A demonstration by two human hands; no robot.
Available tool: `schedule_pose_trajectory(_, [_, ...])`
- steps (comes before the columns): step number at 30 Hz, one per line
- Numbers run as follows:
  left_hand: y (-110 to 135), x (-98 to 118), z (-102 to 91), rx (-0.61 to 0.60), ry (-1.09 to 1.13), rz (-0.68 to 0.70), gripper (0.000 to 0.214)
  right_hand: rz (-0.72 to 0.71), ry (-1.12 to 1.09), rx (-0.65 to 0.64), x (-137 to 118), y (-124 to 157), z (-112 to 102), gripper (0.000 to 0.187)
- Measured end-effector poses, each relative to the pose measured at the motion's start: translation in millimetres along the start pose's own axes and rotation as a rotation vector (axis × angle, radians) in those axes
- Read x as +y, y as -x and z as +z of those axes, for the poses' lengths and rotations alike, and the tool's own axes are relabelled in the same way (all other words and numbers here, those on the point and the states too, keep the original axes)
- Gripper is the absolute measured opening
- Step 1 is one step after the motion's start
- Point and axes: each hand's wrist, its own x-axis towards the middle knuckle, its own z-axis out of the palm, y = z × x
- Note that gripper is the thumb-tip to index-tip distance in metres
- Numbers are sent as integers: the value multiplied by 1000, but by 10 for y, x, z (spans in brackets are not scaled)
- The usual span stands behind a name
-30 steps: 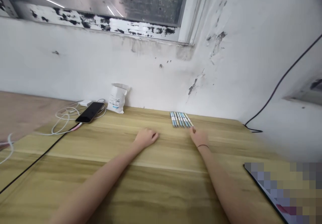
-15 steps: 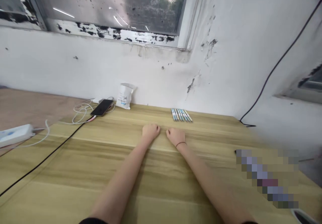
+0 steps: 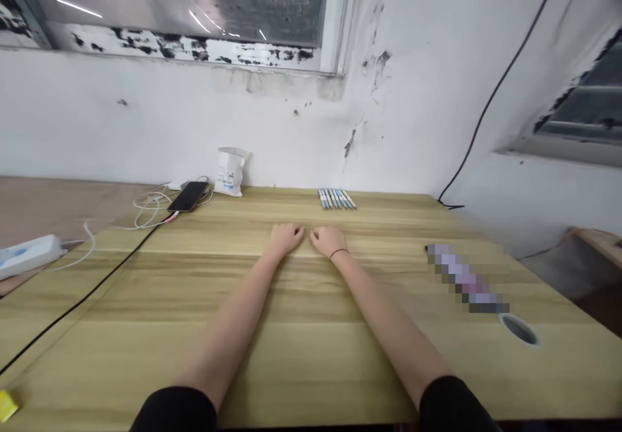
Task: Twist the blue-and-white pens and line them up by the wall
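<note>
My left hand [image 3: 286,238] and my right hand [image 3: 328,241] rest palm down on the wooden table [image 3: 311,296], side by side and nearly touching. Both are empty, with loosely curled fingers. A tight row of several blue-and-white pens [image 3: 337,199] lies against the wall, a short way beyond my right hand. Neither hand touches them. A black smartphone [image 3: 188,196] lies on a tangle of white cable [image 3: 150,208] to the far left of my hands.
A white paper bag [image 3: 229,171] stands against the wall. A black cable [image 3: 82,299] crosses the table's left side. To the right lie a pixelated blurred object [image 3: 466,278] and a round grommet hole [image 3: 519,329]. A white power strip [image 3: 29,256] sits further left.
Both hands have slid back from the pens toward me and closer together. My right hand no longer sits next to the pens. The view has tilted, showing more of the table's near part.
</note>
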Motion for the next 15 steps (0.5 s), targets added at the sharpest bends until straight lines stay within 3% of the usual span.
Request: schedule_pose_trajectory(15, [9,-3,6,10,24,9,42,-50,-18,14,61,7,3,41])
